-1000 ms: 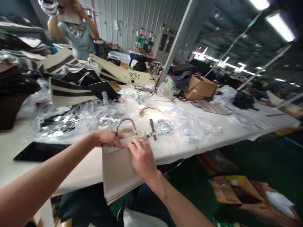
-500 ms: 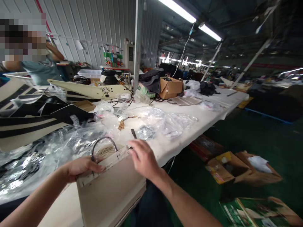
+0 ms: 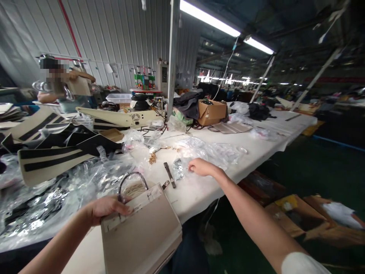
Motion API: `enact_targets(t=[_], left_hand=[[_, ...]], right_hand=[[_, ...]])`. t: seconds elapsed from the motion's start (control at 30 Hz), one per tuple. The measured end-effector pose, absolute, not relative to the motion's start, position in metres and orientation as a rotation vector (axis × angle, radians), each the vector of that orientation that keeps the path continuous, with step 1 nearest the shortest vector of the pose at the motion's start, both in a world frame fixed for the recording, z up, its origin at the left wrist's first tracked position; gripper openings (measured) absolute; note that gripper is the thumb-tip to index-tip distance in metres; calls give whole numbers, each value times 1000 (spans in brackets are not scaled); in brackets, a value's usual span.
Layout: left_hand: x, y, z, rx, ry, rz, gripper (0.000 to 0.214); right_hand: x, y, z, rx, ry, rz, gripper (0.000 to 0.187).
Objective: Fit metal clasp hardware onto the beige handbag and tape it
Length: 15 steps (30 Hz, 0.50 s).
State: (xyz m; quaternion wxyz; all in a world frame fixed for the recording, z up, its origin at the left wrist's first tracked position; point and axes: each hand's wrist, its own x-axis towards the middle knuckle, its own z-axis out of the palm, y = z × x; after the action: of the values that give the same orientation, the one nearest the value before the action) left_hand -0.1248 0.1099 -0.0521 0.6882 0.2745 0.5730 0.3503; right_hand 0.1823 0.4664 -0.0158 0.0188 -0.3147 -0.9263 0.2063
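Observation:
A beige handbag with a curved grey handle leans against the front edge of the white table. My left hand grips its top edge beside the handle. My right hand is stretched out over the table, fingers curled on a clear plastic bag holding small metal parts. A dark strap piece lies between the bag and that hand. A small gold chain lies a little further back.
Crumpled clear plastic covers the table's left. Striped cream-and-black panels lie behind it. A cardboard box and dark cloth sit by a steel post. Another person stands at far left. Open boxes lie on the green floor.
My right hand has left the handbag's top and reached forward and right to the plastic bag of parts. My left hand still holds the handbag. The view has lifted.

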Motion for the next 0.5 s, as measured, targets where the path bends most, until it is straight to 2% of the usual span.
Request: enact_targets(t=[0.17,0.5], left_hand=[[-129,110,-59,615,1248,790,62],[-127,109,-56,627,1262,803,66]], right_hand=[[177,482,-30,-1153,-2717,450,36],[144,486,-31,-835,-2778,573,28]])
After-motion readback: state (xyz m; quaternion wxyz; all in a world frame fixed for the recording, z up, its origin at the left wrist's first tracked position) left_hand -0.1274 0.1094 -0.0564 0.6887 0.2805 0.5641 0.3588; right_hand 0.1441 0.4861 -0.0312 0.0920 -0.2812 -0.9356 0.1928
